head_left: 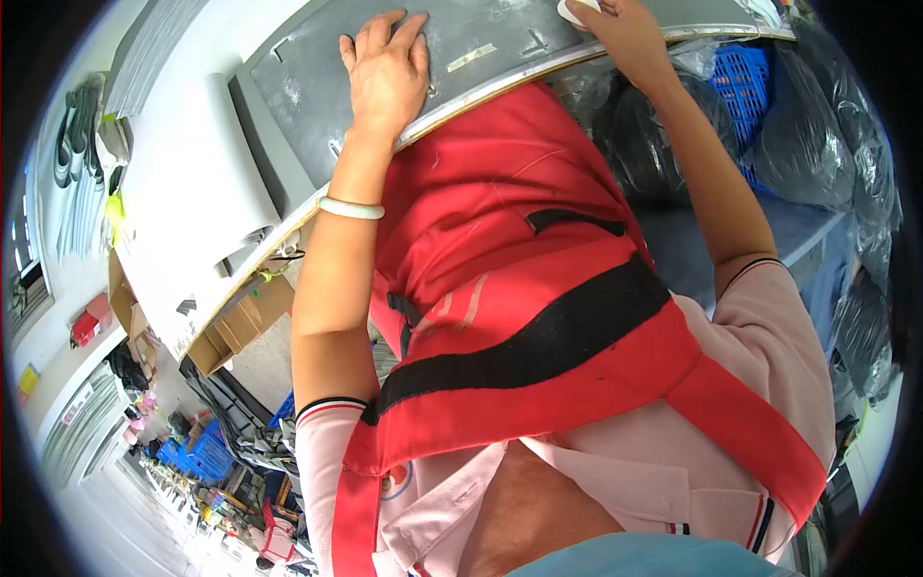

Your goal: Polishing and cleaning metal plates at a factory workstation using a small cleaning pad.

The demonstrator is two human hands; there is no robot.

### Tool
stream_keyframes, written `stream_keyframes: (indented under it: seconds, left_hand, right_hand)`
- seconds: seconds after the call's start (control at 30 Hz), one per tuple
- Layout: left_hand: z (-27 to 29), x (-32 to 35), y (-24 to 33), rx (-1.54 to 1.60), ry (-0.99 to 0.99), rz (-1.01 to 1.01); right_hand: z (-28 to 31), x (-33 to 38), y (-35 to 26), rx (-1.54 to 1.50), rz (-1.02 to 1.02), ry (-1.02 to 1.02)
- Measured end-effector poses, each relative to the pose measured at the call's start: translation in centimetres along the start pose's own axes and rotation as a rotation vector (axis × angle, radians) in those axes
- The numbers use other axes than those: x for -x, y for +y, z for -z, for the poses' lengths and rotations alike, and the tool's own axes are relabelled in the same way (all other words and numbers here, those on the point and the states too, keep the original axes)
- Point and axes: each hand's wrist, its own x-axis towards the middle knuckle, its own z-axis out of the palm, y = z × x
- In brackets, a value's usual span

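My left hand [387, 82] lies flat, fingers apart, on the dark grey sheet [327, 91] that covers the worktop, close to its front edge. It holds nothing. Further right, my right hand [627, 37] is closed on a small white piece with a rounded edge [578, 12]. That piece is against or just above the grey surface near the upper edge of the picture; its exact kind cannot be made out. Between my hands, a strip of pale tape [471, 58] and several chalk-like marks show on the sheet.
Left along the worktop lies a curled white sheet [207, 159], with stacked sheets [154, 58] beyond. Below the edge is a cardboard box [245, 325]. At right are a blue plastic basket [740, 96] and black plastic bags [803, 130]. My red apron [500, 183] touches the worktop's edge.
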Motion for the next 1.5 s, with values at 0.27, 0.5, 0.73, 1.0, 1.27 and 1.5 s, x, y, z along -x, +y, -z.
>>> stream_keyframes:
  seconds: [0.27,0.5,0.73,1.0,1.27,1.5]
  left_hand:
    - [2.7,-0.9,3.2,0.096,-0.155,0.143]
    - [1.7,-0.6,1.0,0.271,0.029,0.148]
    - [-0.5,-0.5,2.8,0.044,0.102,0.095]
    - [1.1,0.3,2.9,-0.024,-0.017,0.187]
    - [0.6,-0.1,3.3,-0.003,0.009,0.173]
    - [1.2,-0.1,3.5,0.007,-0.01,0.17]
  right_hand:
    - [-0.9,1.1,0.6,0.058,0.177,0.11]
    - [-1.9,0.5,2.0,0.279,0.486,0.173]
    - [-0.2,0.7,1.1,0.269,0.332,0.105]
    - [-0.5,0.5,-4.1,0.259,0.532,-0.278]
    - [-0.5,0.4,-3.0,0.359,0.625,-0.337]
    - [-0.2,-0.1,-2.3,0.537,0.717,-0.303]
